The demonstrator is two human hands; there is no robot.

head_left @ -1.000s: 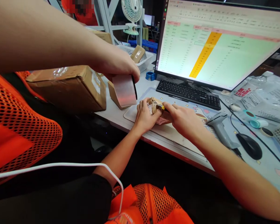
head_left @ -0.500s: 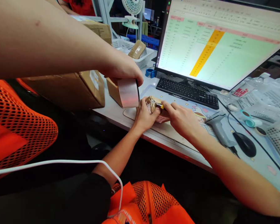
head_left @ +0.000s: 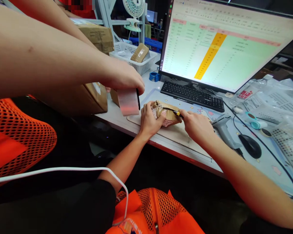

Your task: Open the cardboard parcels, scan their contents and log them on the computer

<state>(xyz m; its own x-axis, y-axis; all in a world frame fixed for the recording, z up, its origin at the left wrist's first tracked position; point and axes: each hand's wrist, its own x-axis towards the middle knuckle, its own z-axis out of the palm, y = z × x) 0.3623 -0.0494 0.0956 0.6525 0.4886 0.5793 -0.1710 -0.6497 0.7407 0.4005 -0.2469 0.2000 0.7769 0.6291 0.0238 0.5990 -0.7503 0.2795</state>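
Note:
A small taped cardboard box (head_left: 173, 114) is tilted up over the front edge of the desk. My left hand (head_left: 150, 120) grips its left end, with the thumb pressed on the taped face. In my right hand (head_left: 194, 123) is a utility knife (head_left: 177, 113) with a yellow part near its blade. The blade lies along the top of the box, near its right end. Beneath the box is a flat brown board (head_left: 171, 135). Just left of my left hand, a co-worker's hand (head_left: 129, 76) holds a wide roll of tape (head_left: 129, 102).
A monitor (head_left: 224, 48) and keyboard (head_left: 192, 96) stand behind the box. To the right lie a barcode scanner (head_left: 224, 131), a mouse (head_left: 250, 149) and white baskets (head_left: 286, 136). Large cartons (head_left: 95, 97) and a white basket (head_left: 144, 67) are on the left. A white cable (head_left: 63, 169) crosses low.
My right hand has moved right with the knife, away from my left hand, and more of the box's taped face shows. The co-worker's hand and tape roll have shifted slightly left and down.

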